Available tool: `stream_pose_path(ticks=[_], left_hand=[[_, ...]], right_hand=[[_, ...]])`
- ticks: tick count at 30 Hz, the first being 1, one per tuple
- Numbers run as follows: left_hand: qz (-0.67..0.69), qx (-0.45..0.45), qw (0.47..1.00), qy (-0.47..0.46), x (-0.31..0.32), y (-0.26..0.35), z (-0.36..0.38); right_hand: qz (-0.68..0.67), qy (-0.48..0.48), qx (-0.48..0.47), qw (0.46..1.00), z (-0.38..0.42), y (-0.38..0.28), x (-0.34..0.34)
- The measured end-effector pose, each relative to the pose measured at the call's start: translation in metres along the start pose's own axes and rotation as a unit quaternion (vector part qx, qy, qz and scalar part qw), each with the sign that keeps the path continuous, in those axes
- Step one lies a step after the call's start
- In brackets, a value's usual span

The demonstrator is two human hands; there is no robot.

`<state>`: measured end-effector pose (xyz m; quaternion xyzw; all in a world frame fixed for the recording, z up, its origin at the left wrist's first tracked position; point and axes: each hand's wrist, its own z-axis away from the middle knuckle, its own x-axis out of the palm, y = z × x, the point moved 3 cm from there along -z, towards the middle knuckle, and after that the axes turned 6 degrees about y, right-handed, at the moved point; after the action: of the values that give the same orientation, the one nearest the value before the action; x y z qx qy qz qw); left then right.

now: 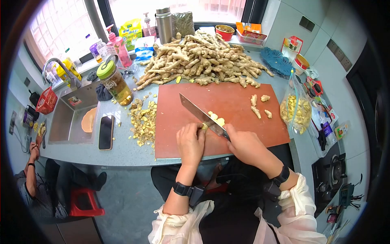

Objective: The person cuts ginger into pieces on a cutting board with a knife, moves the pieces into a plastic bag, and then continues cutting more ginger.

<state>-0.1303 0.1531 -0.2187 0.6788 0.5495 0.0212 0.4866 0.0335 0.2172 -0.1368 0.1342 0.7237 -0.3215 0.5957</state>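
Observation:
My right hand (245, 143) is wrapped round the handle of a kitchen knife (200, 112), whose broad blade slants up to the left over the reddish-brown cutting board (183, 144). My left hand (190, 142) is closed, its fingertips pinching a piece of ginger (204, 127) against the near side of the blade. Pale ginger slices (216, 118) lie just beyond the blade. Several small ginger pieces (255, 112) rest at the board's right. Behind the board rises a large heap of whole ginger (203, 57).
Ginger scraps (143, 122) lie left of the board, near a phone (106, 132) and a green-lidded jar (115, 83). A zip bag of sliced ginger (295, 110) stands at the right. The sink (67, 118) is at left; another person (34, 183) sits beyond a red stool (83, 202).

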Motion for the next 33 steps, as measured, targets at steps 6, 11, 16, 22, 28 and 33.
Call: stream_pose_path(ticks=[6,11,16,22,28,33], left_hand=[[-0.008,0.027,0.999,0.031,0.001,-0.001,0.002],[-0.019,0.015,1.000,0.017,0.002,-0.003,0.002],[0.000,0.013,1.000,0.020,0.000,-0.003,0.002],[0.006,0.005,1.000,0.015,0.001,-0.001,0.002],[-0.001,-0.006,1.000,0.002,0.000,-0.001,0.001],[0.001,0.003,1.000,0.018,0.001,-0.002,0.001]], right_hand=[[0.004,0.003,0.008,1.000,-0.004,0.005,0.003],[-0.011,0.003,0.011,1.000,-0.018,0.002,0.015],[-0.073,0.010,0.026,0.997,-0.019,0.018,0.019],[-0.095,-0.010,0.031,0.995,-0.006,0.016,-0.008],[-0.075,-0.027,0.028,0.996,-0.004,0.010,-0.015],[-0.057,-0.012,0.016,0.998,-0.005,0.008,-0.013]])
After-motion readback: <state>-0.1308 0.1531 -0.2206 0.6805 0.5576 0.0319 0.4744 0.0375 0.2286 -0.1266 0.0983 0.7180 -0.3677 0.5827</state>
